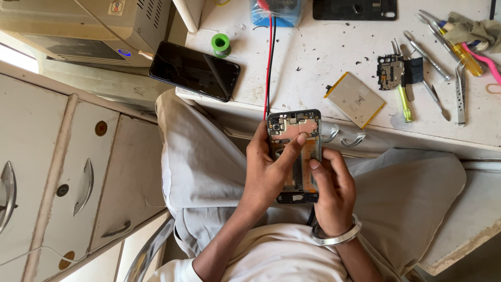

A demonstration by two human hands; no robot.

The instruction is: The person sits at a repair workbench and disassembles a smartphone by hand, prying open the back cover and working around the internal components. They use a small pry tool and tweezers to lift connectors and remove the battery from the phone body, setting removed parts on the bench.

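The white tabletop [323,57] fills the upper right of the view, and its near edge runs just above the person's lap. A dark, intact phone [194,70] lies face up at the tabletop's near left corner, partly overhanging it, with a green spool [221,44] just beside it. Towards the middle, close to the near edge, lies a flat battery pack [355,99] with a yellow rim. Right of it are a small black circuit piece [391,66] and a yellow-handled screwdriver [404,102], with tweezers and other slim tools [459,78] spread towards the far right corner. Red and black wires [270,57] run from the far edge down to the near edge.

The opened phone [295,154] is not on the tabletop: it is held over the lap, just below the near edge, back cover off and inner boards exposed. The left hand [269,172] wraps around its left side and grips it, thumb lying across the upper board. The right hand [334,190], with a metal bangle [339,237] at the wrist, supports the right side from below, and its thumb presses on the lower middle of the body.

Judging by this, the step in hand is work by thumb on the inner parts, pressing or seating something. What follows likely calls for a steady grip from the left hand and light, precise pressure.
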